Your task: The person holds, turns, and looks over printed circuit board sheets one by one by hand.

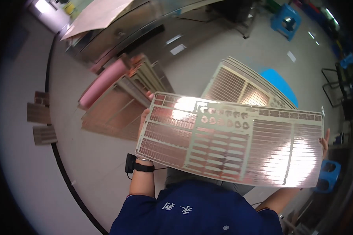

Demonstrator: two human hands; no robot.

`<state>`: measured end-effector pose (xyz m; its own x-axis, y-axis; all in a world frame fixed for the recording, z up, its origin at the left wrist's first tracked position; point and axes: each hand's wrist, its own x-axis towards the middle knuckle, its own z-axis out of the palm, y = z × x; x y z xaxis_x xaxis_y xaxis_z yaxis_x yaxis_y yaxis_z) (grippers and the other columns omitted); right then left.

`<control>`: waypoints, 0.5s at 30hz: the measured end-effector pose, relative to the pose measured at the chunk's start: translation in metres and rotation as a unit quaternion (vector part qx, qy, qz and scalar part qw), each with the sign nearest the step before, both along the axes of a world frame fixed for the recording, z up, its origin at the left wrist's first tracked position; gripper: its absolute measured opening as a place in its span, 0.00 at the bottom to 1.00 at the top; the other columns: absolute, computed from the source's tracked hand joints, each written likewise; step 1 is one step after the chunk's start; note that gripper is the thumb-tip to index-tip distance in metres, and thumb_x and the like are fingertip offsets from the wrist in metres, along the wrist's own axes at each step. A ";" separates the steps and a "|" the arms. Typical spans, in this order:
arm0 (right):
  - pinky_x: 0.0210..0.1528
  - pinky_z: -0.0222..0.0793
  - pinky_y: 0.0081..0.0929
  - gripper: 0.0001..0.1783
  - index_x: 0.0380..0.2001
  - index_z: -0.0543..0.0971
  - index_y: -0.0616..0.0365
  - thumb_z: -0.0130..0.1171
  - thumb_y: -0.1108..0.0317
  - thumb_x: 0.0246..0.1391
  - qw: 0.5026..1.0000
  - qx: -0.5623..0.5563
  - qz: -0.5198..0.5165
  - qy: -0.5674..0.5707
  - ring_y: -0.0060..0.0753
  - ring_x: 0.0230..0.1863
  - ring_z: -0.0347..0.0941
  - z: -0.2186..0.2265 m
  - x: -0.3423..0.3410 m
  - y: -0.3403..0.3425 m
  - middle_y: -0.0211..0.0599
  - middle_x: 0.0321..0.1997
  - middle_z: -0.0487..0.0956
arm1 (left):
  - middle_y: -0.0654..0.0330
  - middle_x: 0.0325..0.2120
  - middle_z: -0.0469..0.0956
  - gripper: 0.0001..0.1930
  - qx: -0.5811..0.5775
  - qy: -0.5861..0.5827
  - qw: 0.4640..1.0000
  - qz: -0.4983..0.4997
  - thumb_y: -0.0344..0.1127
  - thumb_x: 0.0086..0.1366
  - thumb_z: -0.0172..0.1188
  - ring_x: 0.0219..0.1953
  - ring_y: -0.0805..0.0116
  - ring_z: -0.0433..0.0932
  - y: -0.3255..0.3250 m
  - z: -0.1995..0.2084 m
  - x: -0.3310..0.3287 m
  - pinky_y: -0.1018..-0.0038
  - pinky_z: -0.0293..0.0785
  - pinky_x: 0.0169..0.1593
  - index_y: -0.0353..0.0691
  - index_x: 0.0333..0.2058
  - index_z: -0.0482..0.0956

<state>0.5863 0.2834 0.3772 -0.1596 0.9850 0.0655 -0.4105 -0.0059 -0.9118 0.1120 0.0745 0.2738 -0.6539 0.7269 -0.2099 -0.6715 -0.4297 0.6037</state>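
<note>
A wide circuit board panel (pixel 219 172), shiny copper with pale green-grey borders and rows of cut-out-like patterns, is held up tilted in front of my body. My left hand (pixel 144 115) grips its left short edge, with fingertips showing near the upper left corner. At the opposite short edge my right hand (pixel 324 144) holds on, mostly hidden behind the panel. Just beyond it lies a stack of similar panels (pixel 239 84), partly covered by the held one. More copper-faced panels (pixel 113 111) stand close together to the left of my left hand.
A pink roll or padded sheet (pixel 106 82) rests against the left panels. Blue stools (pixel 285 23) stand at the far right and near my right arm. A blue round surface (pixel 280 86) shows beside the stack. Brown boards (pixel 39 113) sit along the left wall; a metal workbench (pixel 117 37) is behind.
</note>
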 end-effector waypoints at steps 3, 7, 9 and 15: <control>0.46 0.72 0.30 0.10 0.33 0.70 0.56 0.59 0.69 0.47 0.846 0.406 -0.012 -0.346 0.33 0.44 0.72 0.012 -0.071 -0.001 0.51 0.53 0.67 | 0.48 0.44 0.72 0.10 -0.004 -0.018 0.998 0.064 0.26 0.61 0.50 0.47 0.60 0.73 -0.040 -0.020 -0.002 0.65 0.73 0.50 0.35 0.42 0.70; 0.35 0.70 0.23 0.06 0.26 0.74 0.59 0.60 0.74 0.41 0.794 0.488 0.092 -0.351 0.33 0.34 0.75 0.029 -0.190 -0.032 0.42 0.34 0.78 | 0.47 0.45 0.72 0.10 0.008 -0.065 0.990 0.129 0.27 0.61 0.49 0.48 0.58 0.72 -0.073 -0.063 0.006 0.64 0.72 0.51 0.34 0.42 0.69; 0.29 0.70 0.23 0.05 0.23 0.78 0.57 0.58 0.75 0.37 0.751 0.541 0.188 -0.329 0.33 0.30 0.76 0.033 -0.243 -0.056 0.38 0.30 0.79 | 0.47 0.45 0.71 0.10 0.011 -0.088 0.983 0.163 0.27 0.61 0.49 0.48 0.58 0.72 -0.095 -0.079 0.016 0.63 0.71 0.52 0.34 0.42 0.69; 0.22 0.65 0.20 0.05 0.24 0.71 0.52 0.54 0.70 0.38 0.618 0.640 0.318 -0.327 0.24 0.24 0.70 -0.039 -0.351 -0.131 0.26 0.24 0.71 | 0.46 0.46 0.70 0.10 0.033 -0.171 0.962 0.211 0.27 0.62 0.48 0.50 0.56 0.70 -0.091 -0.149 -0.010 0.62 0.69 0.54 0.34 0.42 0.68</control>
